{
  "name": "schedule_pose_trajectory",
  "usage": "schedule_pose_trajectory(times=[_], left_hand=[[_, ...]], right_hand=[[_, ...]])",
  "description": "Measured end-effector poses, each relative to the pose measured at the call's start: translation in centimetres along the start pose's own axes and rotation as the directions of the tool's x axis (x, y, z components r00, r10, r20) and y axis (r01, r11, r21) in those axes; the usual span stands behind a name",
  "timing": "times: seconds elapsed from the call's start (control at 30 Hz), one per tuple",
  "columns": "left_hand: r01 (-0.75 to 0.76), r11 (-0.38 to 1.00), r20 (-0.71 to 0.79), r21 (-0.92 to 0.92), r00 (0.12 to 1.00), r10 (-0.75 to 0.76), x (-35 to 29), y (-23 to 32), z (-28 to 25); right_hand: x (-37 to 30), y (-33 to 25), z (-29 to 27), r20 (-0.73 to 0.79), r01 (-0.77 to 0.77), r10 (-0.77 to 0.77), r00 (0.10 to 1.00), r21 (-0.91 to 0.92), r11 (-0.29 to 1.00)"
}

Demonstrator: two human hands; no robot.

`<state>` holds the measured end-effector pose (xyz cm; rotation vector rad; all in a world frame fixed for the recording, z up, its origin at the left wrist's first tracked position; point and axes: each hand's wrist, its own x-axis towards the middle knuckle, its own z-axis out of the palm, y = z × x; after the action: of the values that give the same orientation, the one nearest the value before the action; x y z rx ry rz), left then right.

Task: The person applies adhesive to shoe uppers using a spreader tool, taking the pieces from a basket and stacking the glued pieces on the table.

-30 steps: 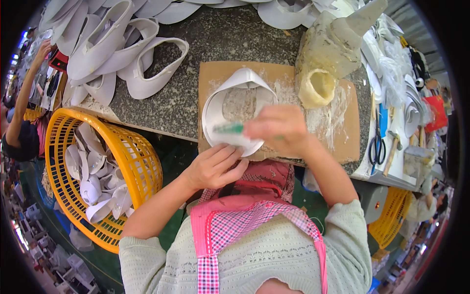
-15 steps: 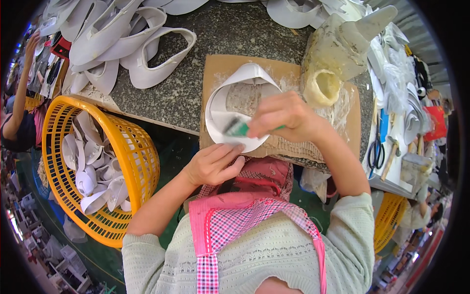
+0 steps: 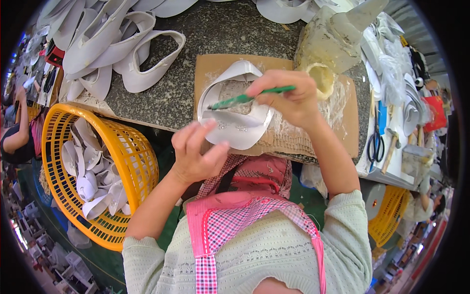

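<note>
A white shoe upper (image 3: 240, 138) rests on a glue-smeared piece of cardboard (image 3: 338, 132) in front of me, its curved band forming a loop. Wet-looking spots show on its near inner part. My right hand (image 3: 290, 98) grips a green-handled brush (image 3: 240, 100), held over the loop with its tip at the left inner side. By the near left edge of the upper is my left hand (image 3: 198, 153), fingers apart and slightly blurred; whether the fingertips touch the upper I cannot tell.
A crusted translucent glue container (image 3: 325, 46) stands at the cardboard's far right. White uppers (image 3: 110, 44) pile up at the back left. A yellow basket (image 3: 139, 157) of white pieces stands at my left. Scissors (image 3: 376, 148) and a hammer (image 3: 390, 153) lie right.
My right hand has lifted and shifted away from me, tilting the brush from the near part toward the left inner side. My left hand has moved left, with its fingers spread and raised.
</note>
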<state>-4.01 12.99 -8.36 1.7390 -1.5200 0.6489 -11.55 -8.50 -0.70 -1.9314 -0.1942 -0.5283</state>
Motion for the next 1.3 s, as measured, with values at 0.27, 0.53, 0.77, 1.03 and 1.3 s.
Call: schedule_pose_trajectory(times=[0.27, 0.53, 0.77, 1.03, 1.3], left_hand=[[0.143, 0.974, 0.255, -0.177, 0.962, -0.095, 1.7, -1.1, -0.8], [-0.194, 0.978, 0.157, 0.071, 0.971, 0.181, -1.1, 0.2, -0.4], [-0.21, 0.977, 0.159, 0.048, 0.967, 0.2, -1.5, 0.2, -0.3], [-0.242, 0.969, 0.206, 0.043, 0.952, 0.228, -1.5, 0.2, -0.1], [-0.225, 0.974, 0.198, 0.015, 0.956, 0.218, -1.2, 0.2, 0.1]], right_hand=[[-1.4, 0.8, -1.1, -0.147, -0.195, 0.233, 0.961, 0.233, 0.953], [-1.1, 0.9, -0.2, 0.351, 0.202, -0.143, 0.926, -0.138, 0.97], [0.0, -1.2, -2.5, 0.33, 0.162, -0.124, 0.936, -0.09, 0.983], [-0.7, 0.3, -2.9, 0.501, 0.056, -0.015, 0.866, -0.066, 0.996], [-1.8, 0.7, 0.7, 0.135, 0.094, -0.082, 0.988, -0.088, 0.992]])
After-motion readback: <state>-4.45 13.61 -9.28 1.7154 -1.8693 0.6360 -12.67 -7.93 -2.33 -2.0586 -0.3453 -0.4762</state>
